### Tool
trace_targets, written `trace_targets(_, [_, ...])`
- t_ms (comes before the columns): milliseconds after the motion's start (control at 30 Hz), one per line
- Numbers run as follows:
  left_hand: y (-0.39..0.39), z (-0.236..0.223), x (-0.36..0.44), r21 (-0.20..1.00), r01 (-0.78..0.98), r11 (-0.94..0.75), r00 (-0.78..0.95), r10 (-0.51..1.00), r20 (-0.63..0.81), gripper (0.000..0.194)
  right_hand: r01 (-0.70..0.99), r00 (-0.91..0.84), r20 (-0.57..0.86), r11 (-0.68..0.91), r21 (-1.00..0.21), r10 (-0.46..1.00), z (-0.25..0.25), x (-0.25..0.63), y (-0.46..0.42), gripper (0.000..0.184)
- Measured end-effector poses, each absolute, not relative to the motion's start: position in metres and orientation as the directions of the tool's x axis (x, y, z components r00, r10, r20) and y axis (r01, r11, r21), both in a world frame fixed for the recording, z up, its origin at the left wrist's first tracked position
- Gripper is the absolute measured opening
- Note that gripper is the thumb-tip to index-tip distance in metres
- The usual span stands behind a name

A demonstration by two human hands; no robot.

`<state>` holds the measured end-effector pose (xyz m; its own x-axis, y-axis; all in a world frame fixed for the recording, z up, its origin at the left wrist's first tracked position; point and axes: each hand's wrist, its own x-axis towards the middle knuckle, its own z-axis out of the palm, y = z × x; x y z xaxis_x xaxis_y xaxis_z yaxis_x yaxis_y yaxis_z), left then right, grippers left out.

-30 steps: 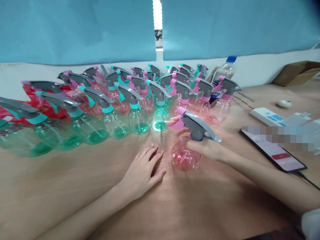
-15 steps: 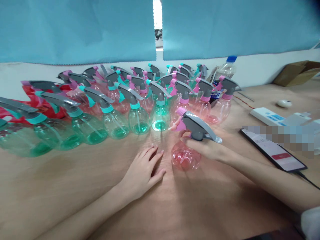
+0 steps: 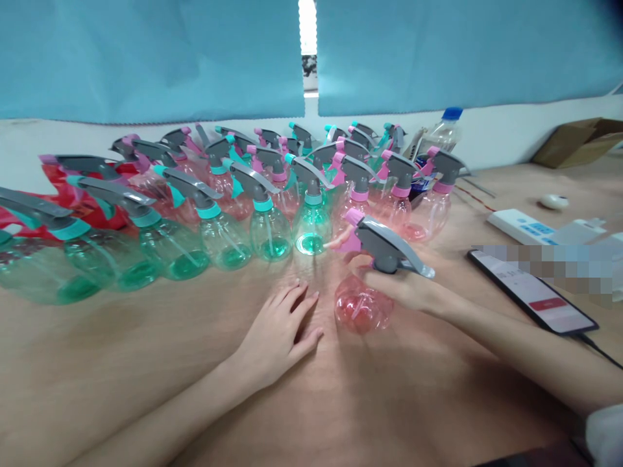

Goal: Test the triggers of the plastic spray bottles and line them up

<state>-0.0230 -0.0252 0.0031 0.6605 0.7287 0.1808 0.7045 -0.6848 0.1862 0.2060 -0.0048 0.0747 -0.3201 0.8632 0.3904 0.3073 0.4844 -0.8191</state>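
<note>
Little changes, grip stays | right hand [image 3: 394, 284]: fingers clasp pink spray bottle [image 3: 363, 312] at neck | left hand [image 3: 277, 327]: fingers spread on desk [image 3: 146, 357]

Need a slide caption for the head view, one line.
Right hand holding a pink spray bottle around its neck, left hand resting on the table, more spray bottles crowded beyond.

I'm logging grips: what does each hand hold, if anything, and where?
The right hand holds a pink spray bottle by its neck, below the gray head; the left hand holds nothing.
</note>
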Motion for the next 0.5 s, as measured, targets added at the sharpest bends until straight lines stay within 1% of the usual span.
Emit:
trace_targets(100, [-0.0259, 0.0039, -0.0227, 0.187, 0.705, -0.684, 0.66, 0.73, 0.178, 0.047, 0.164, -0.316, 0.402, 0.467, -0.869, 0.859, 0.0699, 0.207, -0.0041, 0.048])
trace_targets(200, [-0.0263, 0.0047, -0.0221, 0.187, 0.707, -0.682, 0.66, 0.731, 0.171, 0.047, 0.151, -0.327, 0.396, 0.461, -0.875, 0.858, 0.0664, 0.2077, -0.0038, 0.061])
trace_targets(300, [-0.0263, 0.0049, -0.0219, 0.187, 0.709, -0.68, 0.659, 0.733, 0.168, 0.046, 0.156, -0.328, 0.403, 0.47, -0.869, 0.854, 0.0658, 0.2078, -0.0038, 0.064])
trace_targets(500, [-0.0257, 0.0051, -0.0223, 0.185, 0.711, -0.678, 0.66, 0.735, 0.156, 0.048, 0.159, -0.317, 0.401, 0.465, -0.871, 0.859, 0.0674, 0.2083, -0.0046, 0.06])
